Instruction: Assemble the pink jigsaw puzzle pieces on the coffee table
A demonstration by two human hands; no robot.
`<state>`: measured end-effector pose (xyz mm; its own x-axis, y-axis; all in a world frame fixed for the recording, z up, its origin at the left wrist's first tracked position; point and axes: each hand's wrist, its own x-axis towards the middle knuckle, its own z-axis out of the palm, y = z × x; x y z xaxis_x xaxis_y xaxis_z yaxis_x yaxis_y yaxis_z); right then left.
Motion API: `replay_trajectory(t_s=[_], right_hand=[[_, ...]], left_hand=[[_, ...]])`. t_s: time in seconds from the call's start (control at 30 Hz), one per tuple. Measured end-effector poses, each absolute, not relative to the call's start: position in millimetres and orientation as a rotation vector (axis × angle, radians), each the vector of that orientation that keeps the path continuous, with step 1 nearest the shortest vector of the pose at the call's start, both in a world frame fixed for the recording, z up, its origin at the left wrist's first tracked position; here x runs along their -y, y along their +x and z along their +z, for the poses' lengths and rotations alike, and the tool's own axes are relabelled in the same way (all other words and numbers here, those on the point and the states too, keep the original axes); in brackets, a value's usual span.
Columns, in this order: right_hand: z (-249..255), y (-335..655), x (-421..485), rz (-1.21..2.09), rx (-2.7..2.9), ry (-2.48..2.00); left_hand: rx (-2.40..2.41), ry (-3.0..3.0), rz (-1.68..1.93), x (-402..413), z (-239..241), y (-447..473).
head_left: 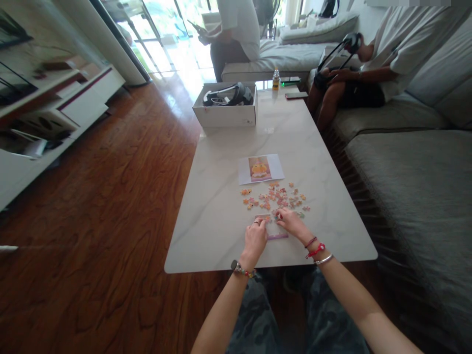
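My left hand [255, 241] rests at the left side of a small puzzle tray [278, 236], its fingers closed at the tray's upper left part. What those fingertips press on is too small to make out. A few joined-looking pieces lie just beside them. Above the tray's upper right, my right hand [291, 222] pinches a small puzzle piece, mostly covered by the fingers. Loose orange and pink puzzle pieces [282, 197] are scattered beyond both hands. Behind them lies a paper sheet [278, 164] with a printed picture [260, 169] of a yellow-orange figure.
The white marbled table [217, 196] carries an open white box [224, 117] with a black-and-white headset [230, 95] inside. A small bottle [276, 78] and a phone [296, 96] stand or lie at its far end. Grey sofas [413, 162] line the right, where one person sits; another is farther back.
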<state>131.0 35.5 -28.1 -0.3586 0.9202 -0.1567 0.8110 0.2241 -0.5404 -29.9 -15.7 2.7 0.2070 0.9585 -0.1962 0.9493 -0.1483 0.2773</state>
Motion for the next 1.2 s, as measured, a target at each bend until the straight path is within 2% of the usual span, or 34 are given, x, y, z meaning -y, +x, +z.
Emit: replay_trajectory(t_s=[0.63,1.2], right_hand=[[-27.6,129.3,-41.1,0.769,2.429,-1.551],[-20.3,122.4,-41.7,0.684,2.408,-1.644]], left_hand=[[-1.742,2.148,0.041,18.3,1.7,-32.5],[-1.771,2.17,0.107,18.8,-2.8,-29.6]])
